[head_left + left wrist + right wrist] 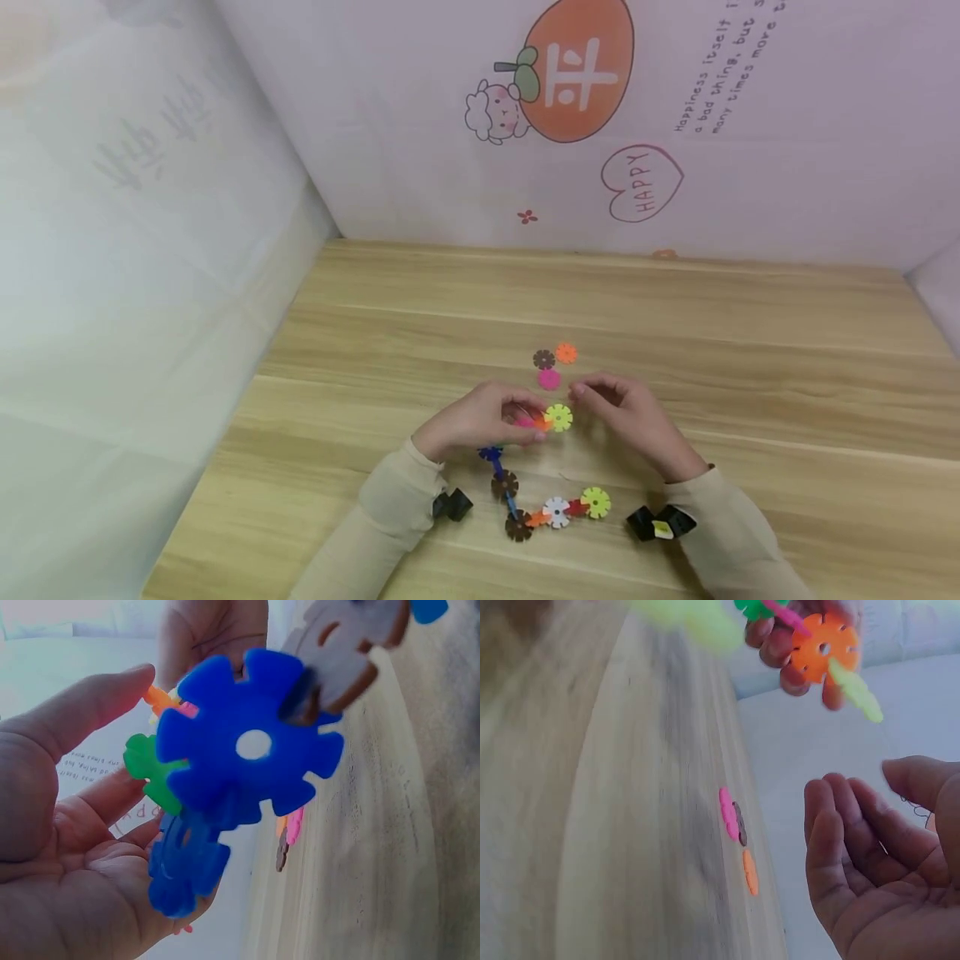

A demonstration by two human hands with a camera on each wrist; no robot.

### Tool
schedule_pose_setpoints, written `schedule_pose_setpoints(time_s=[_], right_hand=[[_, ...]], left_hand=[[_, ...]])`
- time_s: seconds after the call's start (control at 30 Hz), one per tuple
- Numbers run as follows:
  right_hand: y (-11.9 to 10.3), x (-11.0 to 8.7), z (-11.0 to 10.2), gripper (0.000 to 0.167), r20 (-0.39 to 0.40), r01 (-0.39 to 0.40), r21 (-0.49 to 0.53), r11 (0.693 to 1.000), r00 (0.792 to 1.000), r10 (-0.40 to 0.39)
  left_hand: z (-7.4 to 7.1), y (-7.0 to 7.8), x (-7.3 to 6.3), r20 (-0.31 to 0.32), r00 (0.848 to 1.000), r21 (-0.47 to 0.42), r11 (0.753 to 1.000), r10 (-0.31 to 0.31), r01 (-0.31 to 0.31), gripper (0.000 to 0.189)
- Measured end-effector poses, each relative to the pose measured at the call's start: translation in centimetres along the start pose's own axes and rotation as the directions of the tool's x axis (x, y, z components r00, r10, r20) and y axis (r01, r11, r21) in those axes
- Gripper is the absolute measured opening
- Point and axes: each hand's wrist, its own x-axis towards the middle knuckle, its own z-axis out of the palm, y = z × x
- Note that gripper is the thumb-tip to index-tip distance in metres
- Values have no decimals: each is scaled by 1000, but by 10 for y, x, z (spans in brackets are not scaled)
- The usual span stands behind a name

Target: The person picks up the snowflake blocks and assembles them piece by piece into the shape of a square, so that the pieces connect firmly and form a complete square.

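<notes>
My left hand (483, 417) pinches a chain of interlocking snowflake discs by its orange disc (845, 645). Past the fingertips a yellow disc (558, 410) sticks out at the chain's end. Pink and green discs (154, 769) follow behind, then a large blue disc (214, 742) below the palm. From there the chain runs down towards me through brown (505, 479), white (551, 506) and red pieces to another yellow disc (597, 495). My right hand (630, 421) hovers just right of the held end, fingers bent loosely with nothing between them.
Beyond the hands, loose brown (543, 354), orange (567, 348) and pink (549, 382) discs lie together on the wooden table (420, 308). A white printed cloth (420, 150) stands along the back edge and another on the left. Black wrist mounts (452, 505) sit on both sleeves.
</notes>
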Motion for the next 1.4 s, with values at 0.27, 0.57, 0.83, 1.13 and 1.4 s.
schedule_pose_setpoints(time_s=[0.27,0.57,0.83,1.13,1.4], right_hand=[[2,20,8,24,-44,125,-289,949,989,-144],[-3,41,16,28,20,125,-421,899,992,-128],[-4,50,21,26,32,103,-465,880,995,-100],[-4,55,24,24,-1,109,-531,840,992,-130],[-2,55,24,31,25,116,-500,858,992,-120]], left_hand=[[-3,-2,-2,-6,999,-16,999,-34,34,32],[-5,-6,-6,-41,995,-139,987,-87,80,15],[-6,-4,-8,-59,995,-126,989,-85,77,11],[-10,-5,-5,-122,991,-62,997,-52,44,15],[-15,-7,-4,-194,977,-74,994,-91,78,14]])
